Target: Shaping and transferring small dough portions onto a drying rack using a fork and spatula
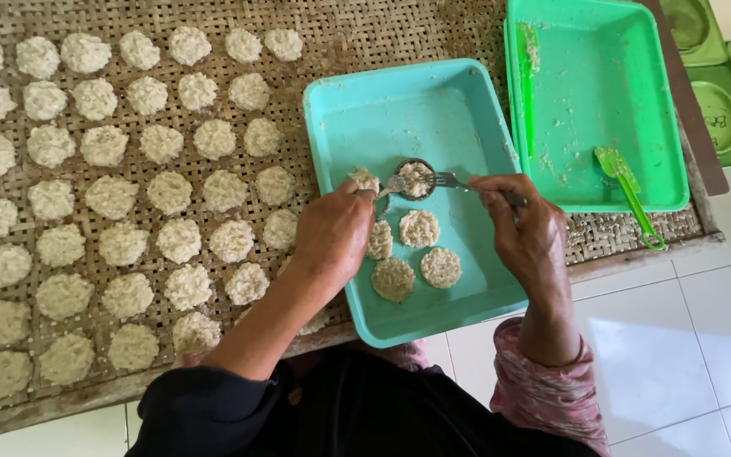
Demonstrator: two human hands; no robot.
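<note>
Ring mould (416, 178): small, round, metal, filled with pale rice mash. Pinched at its near-left edge by the left hand (332, 233), fingers closed on it, with a lump of mash (365, 178) stuck to the fingertips. Mould sits over the floor of the teal tray (365, 110).

Fork (448, 179): metal, tines touching the mould's right rim, handle running right into the right hand (522, 224), which is clenched round it.

Patties (419, 228): four pressed discs just near of the mould, on the tray floor; one partly hidden under the left hand. Close together, some touching.

Open room: tray floor beyond and left of the mould is bare up to the far wall; a narrow strip to the right before the right wall. The near wall overhangs the mat's (365, 34) wooden edge.

Hand pose: both wrists bent downward, forearms angling in from the near side; left forearm bare, right in a pink patterned sleeve (543, 393).

Outward, left of the grip: woven mat carrying rows of drying discs (112, 196), evenly spaced, apart from each other.

Outward, right: green tray (602, 101), smeared, touching the teal tray's right wall; a green spatula (629, 188) lies across its near rim.

Beyond: white tiled floor (678, 338).
</note>
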